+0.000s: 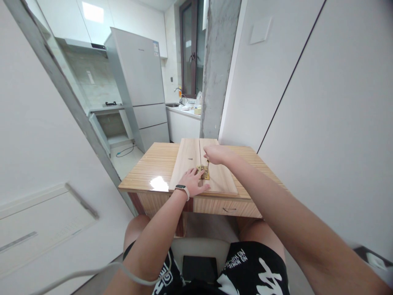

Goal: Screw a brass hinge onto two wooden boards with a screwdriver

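Two light wooden boards (187,162) lie side by side on a small wooden table (153,168), with a brass hinge (203,172) across their seam. My left hand (194,182) rests flat on the boards beside the hinge, fingers spread, a white band on the wrist. Above the hinge, my right hand (215,154) is closed round a thin tool (208,165) that stands upright with its tip on the hinge. A small dark screw (190,159) lies on the left board.
The table has a drawer (227,207) at its front. Behind it stand a concrete pillar (216,69) and a white wall to the right. A grey fridge (143,86) and a kitchen counter (184,112) lie beyond. My knees and a stool (199,250) are below.
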{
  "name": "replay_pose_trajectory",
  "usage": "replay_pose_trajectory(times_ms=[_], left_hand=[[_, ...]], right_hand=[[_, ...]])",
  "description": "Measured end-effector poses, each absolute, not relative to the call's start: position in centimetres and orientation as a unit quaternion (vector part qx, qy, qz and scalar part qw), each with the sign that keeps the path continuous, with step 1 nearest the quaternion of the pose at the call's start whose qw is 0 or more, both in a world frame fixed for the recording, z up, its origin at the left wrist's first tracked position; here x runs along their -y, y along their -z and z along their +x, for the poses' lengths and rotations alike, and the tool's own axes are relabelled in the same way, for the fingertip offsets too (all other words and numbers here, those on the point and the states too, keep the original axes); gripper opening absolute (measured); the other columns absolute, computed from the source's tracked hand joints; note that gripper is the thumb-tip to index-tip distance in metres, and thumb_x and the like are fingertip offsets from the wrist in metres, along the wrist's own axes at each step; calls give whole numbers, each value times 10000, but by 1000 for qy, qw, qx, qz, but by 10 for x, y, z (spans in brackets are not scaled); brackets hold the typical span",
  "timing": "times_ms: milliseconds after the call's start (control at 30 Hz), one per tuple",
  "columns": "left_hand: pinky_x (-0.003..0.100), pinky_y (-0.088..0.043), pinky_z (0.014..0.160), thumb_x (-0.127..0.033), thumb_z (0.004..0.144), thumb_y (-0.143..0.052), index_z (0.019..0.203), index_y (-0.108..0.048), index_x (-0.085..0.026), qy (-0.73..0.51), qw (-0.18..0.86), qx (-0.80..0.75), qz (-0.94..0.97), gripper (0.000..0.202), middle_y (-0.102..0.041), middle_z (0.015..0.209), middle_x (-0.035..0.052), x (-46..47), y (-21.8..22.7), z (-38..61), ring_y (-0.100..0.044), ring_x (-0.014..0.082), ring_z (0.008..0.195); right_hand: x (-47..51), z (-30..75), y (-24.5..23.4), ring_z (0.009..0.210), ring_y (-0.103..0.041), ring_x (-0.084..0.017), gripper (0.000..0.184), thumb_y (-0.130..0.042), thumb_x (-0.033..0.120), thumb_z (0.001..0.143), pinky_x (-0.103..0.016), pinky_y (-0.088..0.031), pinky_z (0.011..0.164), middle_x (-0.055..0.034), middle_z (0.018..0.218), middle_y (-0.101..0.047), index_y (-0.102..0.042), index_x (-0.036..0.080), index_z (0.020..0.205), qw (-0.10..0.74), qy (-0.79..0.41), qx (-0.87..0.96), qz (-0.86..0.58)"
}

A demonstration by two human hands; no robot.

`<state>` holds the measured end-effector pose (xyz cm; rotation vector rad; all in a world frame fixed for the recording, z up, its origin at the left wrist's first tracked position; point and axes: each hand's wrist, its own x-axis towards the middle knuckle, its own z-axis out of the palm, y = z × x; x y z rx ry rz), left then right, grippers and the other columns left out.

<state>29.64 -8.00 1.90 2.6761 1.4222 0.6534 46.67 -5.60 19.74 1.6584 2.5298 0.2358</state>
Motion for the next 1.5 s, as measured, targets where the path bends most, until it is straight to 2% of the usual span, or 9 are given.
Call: replay_pose_trajectory(times_ms=[200, 467, 633, 733, 867, 1000, 1100, 1267, 1500], left_hand=[[565, -365, 1157, -838, 870, -465, 1532, -471, -284, -211, 26, -459, 863, 863, -497, 1525, 138, 80, -20, 296, -406, 379, 1413], [563, -349, 1173, -825, 874, -477, 1536, -467, -281, -210, 31, -462, 861, 857, -493, 1533, 129, 82, -21, 297, -388, 379, 1427], [560, -355, 1171, -829, 873, -472, 1535, -466, -280, -209, 27, -462, 861, 860, -495, 1533, 133, 82, -21, 296, -400, 380, 1427], [559, -354, 1173, -828, 877, -466, 1537, -464, -280, -210, 24, -460, 862, 859, -498, 1529, 135, 82, -21, 296, -409, 375, 1423], [562, -352, 1176, -836, 875, -461, 1534, -471, -280, -211, 24, -461, 861, 863, -498, 1531, 139, 81, -20, 296, -408, 375, 1425], [561, -365, 1167, -841, 870, -462, 1535, -471, -284, -211, 27, -462, 861, 867, -492, 1538, 134, 81, -19, 296, -405, 378, 1428], [561, -364, 1168, -840, 870, -461, 1532, -477, -278, -211, 27, -462, 861, 869, -488, 1542, 136, 80, -18, 295, -402, 382, 1430], [573, -360, 1164, -832, 872, -469, 1536, -471, -283, -208, 30, -463, 861, 861, -485, 1544, 134, 80, -19, 295, -396, 388, 1428], [558, -361, 1165, -836, 875, -460, 1528, -478, -276, -214, 24, -459, 862, 861, -498, 1527, 141, 80, -19, 296, -407, 379, 1422]], right_hand=[[63, 465, -203, 1066, -682, -237, 253, -569, 249, 1002, -274, -467, 797, -186, 1282, -672, -609, 131, 1222, 75, -51, -852, 516], [54, 466, -199, 1042, -705, -252, 207, -568, 218, 979, -290, -479, 794, -158, 1146, -755, -713, 151, 1111, 57, -59, -840, 536], [52, 465, -194, 1056, -709, -273, 277, -494, 258, 1008, -320, -491, 827, -164, 1112, -766, -753, 170, 1057, 53, -83, -838, 537], [52, 464, -190, 1061, -708, -281, 303, -453, 283, 1028, -330, -496, 826, -171, 1142, -754, -724, 171, 1105, 33, -91, -827, 554], [55, 465, -191, 1112, -691, -294, 334, -486, 338, 1028, -340, -503, 849, -188, 1231, -720, -626, 153, 1268, 30, -77, -831, 550], [57, 466, -199, 1124, -689, -299, 378, -557, 266, 982, -331, -508, 827, -219, 1308, -681, -581, 106, 1324, 73, -52, -833, 546], [60, 469, -205, 1090, -704, -284, 345, -587, 258, 978, -311, -504, 811, -213, 1246, -712, -619, 107, 1286, 102, -48, -829, 547], [65, 473, -209, 1045, -721, -263, 234, -592, 296, 991, -300, -502, 809, -163, 1174, -751, -712, 178, 1153, 71, -73, -833, 544], [62, 465, -207, 1132, -699, -332, 352, -553, 376, 984, -387, -534, 893, -213, 1207, -737, -755, 158, 1173, 62, -81, -801, 590]])
